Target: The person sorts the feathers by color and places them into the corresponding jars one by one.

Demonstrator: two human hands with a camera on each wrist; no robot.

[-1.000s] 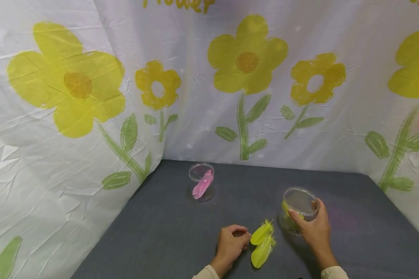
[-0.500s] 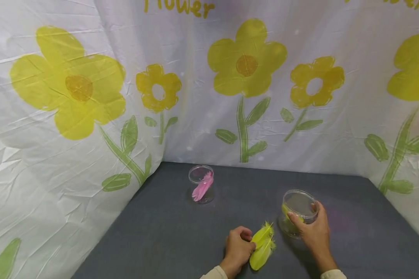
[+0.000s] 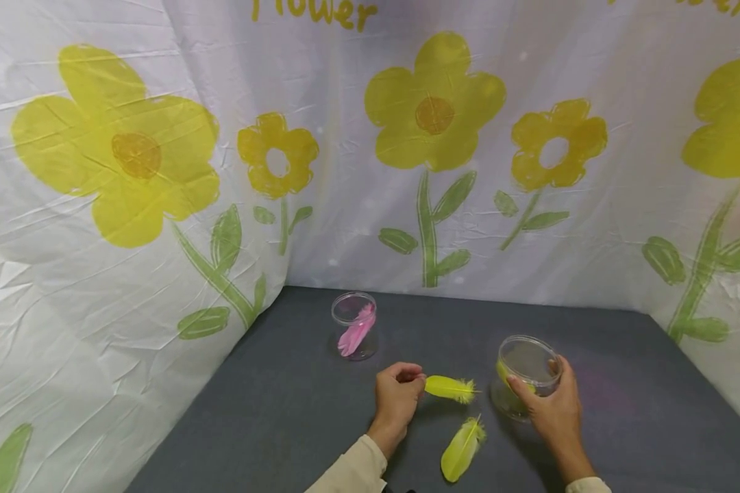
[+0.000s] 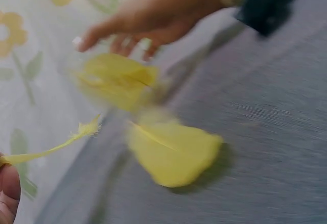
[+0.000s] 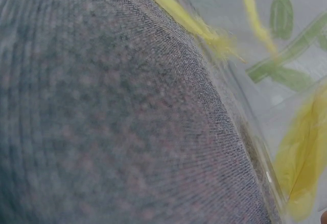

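Observation:
My left hand [image 3: 397,404] pinches a yellow feather [image 3: 449,389] by one end, its fluffy end pointing right towards the jar. In the left wrist view that feather [image 4: 56,146] shows edge-on, held at the fingers. My right hand [image 3: 555,411] grips the right side of a clear round jar [image 3: 518,407], which stands upright with yellow feathers inside. Through the jar wall in the right wrist view, a yellow feather [image 5: 301,157] is visible. Another yellow feather [image 3: 461,450] lies on the dark cloth between my hands, nearer to me.
A second clear jar [image 3: 364,352] with a pink feather [image 3: 358,330] inside stands further back on the left. Dark grey cloth [image 3: 271,411] covers the table. A white curtain [image 3: 339,226] printed with yellow flowers encloses the back and sides.
My left hand has taken the upper of two yellow feathers off the cloth and lifted it up and left, turning it sideways. The right hand and jar have stayed put.

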